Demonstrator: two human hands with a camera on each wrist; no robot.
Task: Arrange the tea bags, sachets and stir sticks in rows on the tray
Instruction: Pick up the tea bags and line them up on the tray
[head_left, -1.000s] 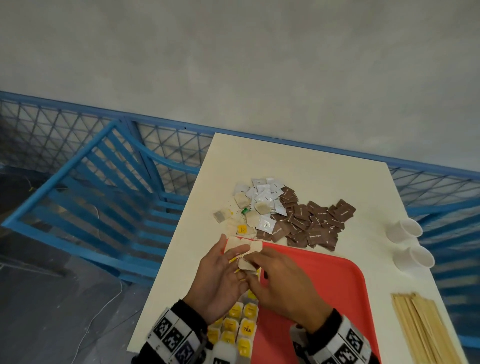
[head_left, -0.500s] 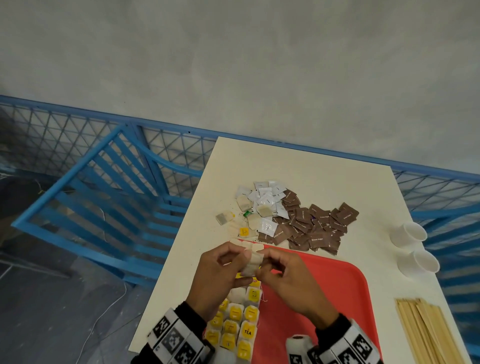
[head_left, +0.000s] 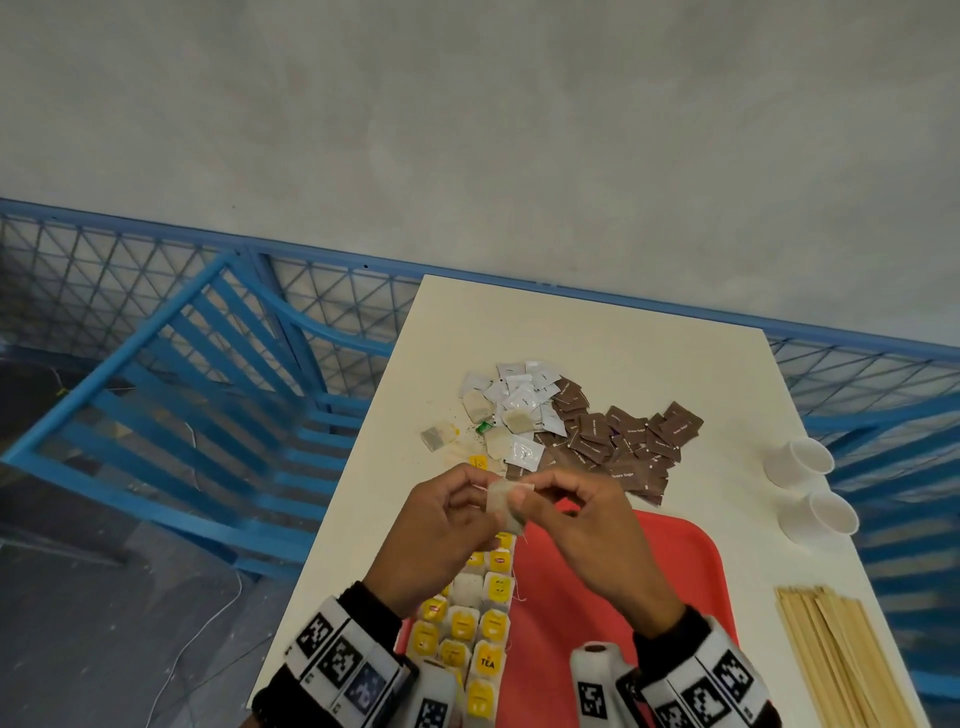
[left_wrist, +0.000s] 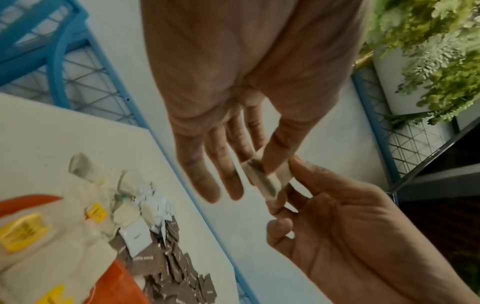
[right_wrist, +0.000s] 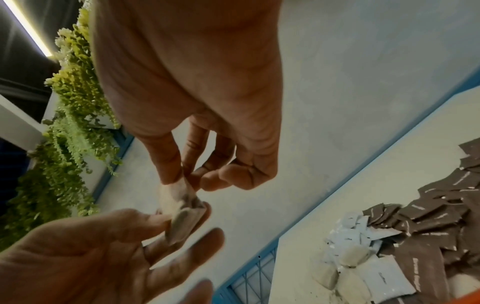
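1. Both hands pinch one tea bag (head_left: 506, 506) between them: the left hand (head_left: 441, 540) by thumb and fingertip, the right hand (head_left: 587, 535) likewise.
2. The bag hangs above the red tray's (head_left: 597, 613) far edge.
3. Rows of yellow-tagged tea bags (head_left: 478, 618) fill the tray's left side.
4. Beyond the tray lies a heap of white and brown sachets (head_left: 597, 431).
5. Stir sticks (head_left: 841, 660) lie right of the tray.

Two white cups (head_left: 808, 486) sit beside a blue railing (head_left: 156, 415).
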